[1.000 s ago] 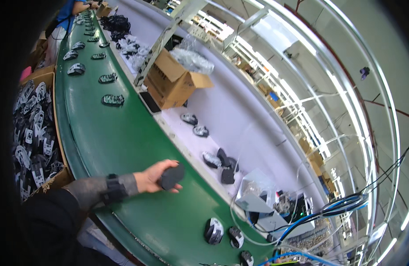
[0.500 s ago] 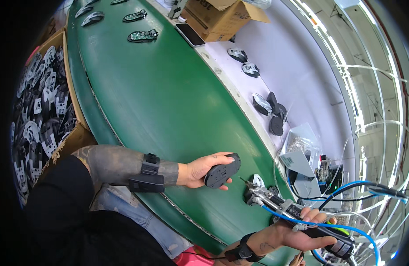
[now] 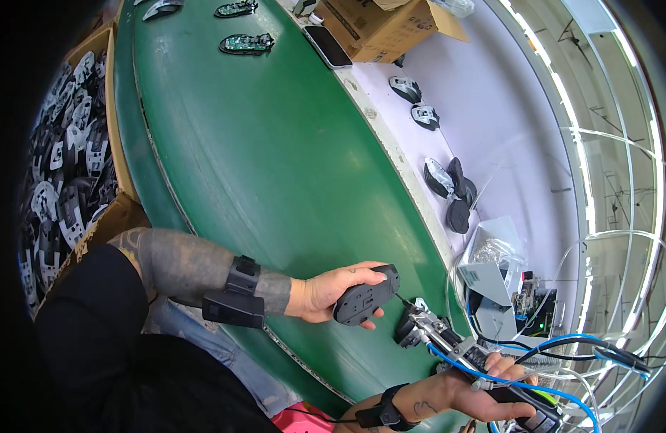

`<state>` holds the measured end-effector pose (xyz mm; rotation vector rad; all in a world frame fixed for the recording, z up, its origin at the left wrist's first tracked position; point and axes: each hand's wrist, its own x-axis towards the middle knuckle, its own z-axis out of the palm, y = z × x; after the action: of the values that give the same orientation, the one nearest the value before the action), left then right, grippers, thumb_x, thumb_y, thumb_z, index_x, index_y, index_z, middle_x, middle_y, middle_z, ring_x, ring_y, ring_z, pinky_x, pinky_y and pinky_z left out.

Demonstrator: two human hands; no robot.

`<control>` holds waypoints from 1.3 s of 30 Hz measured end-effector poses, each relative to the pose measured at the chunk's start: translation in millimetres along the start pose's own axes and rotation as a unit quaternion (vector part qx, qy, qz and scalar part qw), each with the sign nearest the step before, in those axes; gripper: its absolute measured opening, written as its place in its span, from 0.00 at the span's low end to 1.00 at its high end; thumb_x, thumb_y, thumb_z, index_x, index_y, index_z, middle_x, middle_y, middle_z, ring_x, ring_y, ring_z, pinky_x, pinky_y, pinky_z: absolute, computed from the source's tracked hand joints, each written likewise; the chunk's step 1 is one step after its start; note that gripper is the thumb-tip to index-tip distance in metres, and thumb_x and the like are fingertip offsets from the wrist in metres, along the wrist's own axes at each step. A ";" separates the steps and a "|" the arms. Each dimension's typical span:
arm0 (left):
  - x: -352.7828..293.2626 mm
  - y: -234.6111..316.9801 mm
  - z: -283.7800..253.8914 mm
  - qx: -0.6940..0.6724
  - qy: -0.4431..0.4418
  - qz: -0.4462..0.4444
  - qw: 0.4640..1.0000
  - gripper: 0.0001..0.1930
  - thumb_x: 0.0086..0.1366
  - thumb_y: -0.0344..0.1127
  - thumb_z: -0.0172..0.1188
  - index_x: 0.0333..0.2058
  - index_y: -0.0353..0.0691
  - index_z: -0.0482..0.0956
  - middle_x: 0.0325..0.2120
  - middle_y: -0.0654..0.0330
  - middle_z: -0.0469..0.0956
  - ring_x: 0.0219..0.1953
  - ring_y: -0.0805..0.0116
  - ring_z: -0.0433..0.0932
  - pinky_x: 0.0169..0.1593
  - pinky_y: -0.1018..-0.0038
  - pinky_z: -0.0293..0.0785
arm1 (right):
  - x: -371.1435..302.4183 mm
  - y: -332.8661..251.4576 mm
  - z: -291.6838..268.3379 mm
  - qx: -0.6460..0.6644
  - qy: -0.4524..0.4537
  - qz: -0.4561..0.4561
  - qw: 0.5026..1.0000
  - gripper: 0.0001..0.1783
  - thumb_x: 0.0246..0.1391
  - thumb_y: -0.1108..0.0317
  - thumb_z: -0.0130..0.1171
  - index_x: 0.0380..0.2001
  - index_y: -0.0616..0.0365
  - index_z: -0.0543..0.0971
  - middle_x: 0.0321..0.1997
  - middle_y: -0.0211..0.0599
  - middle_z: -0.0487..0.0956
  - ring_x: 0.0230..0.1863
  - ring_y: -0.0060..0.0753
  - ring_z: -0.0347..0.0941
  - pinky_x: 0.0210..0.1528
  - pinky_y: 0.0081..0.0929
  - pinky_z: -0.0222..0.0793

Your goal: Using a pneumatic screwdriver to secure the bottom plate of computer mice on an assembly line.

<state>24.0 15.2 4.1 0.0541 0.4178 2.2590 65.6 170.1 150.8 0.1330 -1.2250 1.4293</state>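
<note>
My left hand (image 3: 326, 294) grips a black computer mouse (image 3: 365, 297) over the green belt, its flat underside turned up toward me. The thumb lies along the upper edge and fingertips show below. In my right hand (image 3: 481, 397) is a powered screwdriver (image 3: 459, 348) with blue and black lines attached, pointing up and left. Its thin bit ends close beside the mouse's right edge; whether they touch I cannot tell. Behind the screwdriver's head, a dark part with some white on it lies on the belt, partly hidden.
A cardboard box (image 3: 120, 211) full of mouse shells stands left of the green belt (image 3: 275, 159). Mice with exposed circuit boards (image 3: 246, 45) lie farther up. On the right ledge are a phone (image 3: 327, 47), several mouse parts (image 3: 439, 177), a carton (image 3: 383, 29) and a screw feeder (image 3: 539, 307) with hoses.
The screwdriver's bit and the mouse have come closer together. The mouse is slightly lower in view, still in my left hand. The whole view has shifted a little.
</note>
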 end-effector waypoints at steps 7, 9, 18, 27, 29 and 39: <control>-2.2 -6.1 9.0 0.086 0.059 0.029 0.994 0.27 0.62 0.43 0.54 0.58 0.45 0.60 0.42 0.58 0.68 0.39 0.66 0.75 0.41 0.72 0.77 | 7.1 7.4 -28.5 0.121 -0.148 0.046 0.981 0.34 0.60 0.37 0.37 0.47 0.62 0.63 0.18 0.30 0.62 0.16 0.23 0.59 0.21 0.20 0.59; -0.7 -9.3 8.5 0.093 0.082 0.034 0.992 0.27 0.62 0.41 0.55 0.58 0.46 0.61 0.44 0.58 0.67 0.39 0.67 0.74 0.42 0.72 0.76 | 13.4 1.1 -27.0 0.118 -0.130 0.046 0.983 0.34 0.60 0.37 0.38 0.48 0.61 0.63 0.18 0.29 0.61 0.16 0.22 0.59 0.21 0.19 0.58; -0.9 -3.1 6.4 0.075 0.036 -0.008 0.996 0.31 0.61 0.40 0.56 0.62 0.50 0.57 0.46 0.59 0.63 0.42 0.67 0.72 0.44 0.68 0.77 | 7.9 -13.3 -19.0 0.148 -0.100 0.024 0.984 0.32 0.58 0.38 0.44 0.47 0.58 0.64 0.19 0.28 0.61 0.18 0.20 0.59 0.22 0.17 0.56; -1.2 -6.5 3.8 0.072 -0.005 -0.027 0.997 0.30 0.62 0.42 0.55 0.62 0.49 0.56 0.45 0.58 0.63 0.41 0.67 0.73 0.44 0.67 0.77 | 3.9 -8.0 -19.9 0.163 -0.119 0.035 0.979 0.31 0.58 0.38 0.44 0.46 0.58 0.66 0.19 0.29 0.63 0.18 0.20 0.59 0.22 0.17 0.56; -2.3 -4.4 5.9 0.057 -0.003 -0.037 0.998 0.30 0.62 0.41 0.54 0.62 0.50 0.56 0.46 0.58 0.63 0.40 0.67 0.73 0.43 0.68 0.78 | 3.8 -4.7 -20.6 0.179 -0.133 0.037 0.974 0.31 0.58 0.38 0.44 0.45 0.58 0.66 0.20 0.29 0.63 0.18 0.20 0.59 0.22 0.17 0.56; 11.1 7.4 0.8 0.319 0.128 0.103 0.933 0.26 0.61 0.37 0.60 0.58 0.49 0.65 0.41 0.63 0.71 0.36 0.77 0.72 0.40 0.80 0.72 | 16.5 -17.7 -37.6 0.281 -0.168 0.068 0.943 0.40 0.52 0.29 0.40 0.41 0.60 0.69 0.22 0.37 0.67 0.19 0.32 0.61 0.22 0.28 0.59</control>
<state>11.3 19.1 6.1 0.1432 1.3292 2.2433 94.9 203.5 155.8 0.7209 -1.0727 1.9055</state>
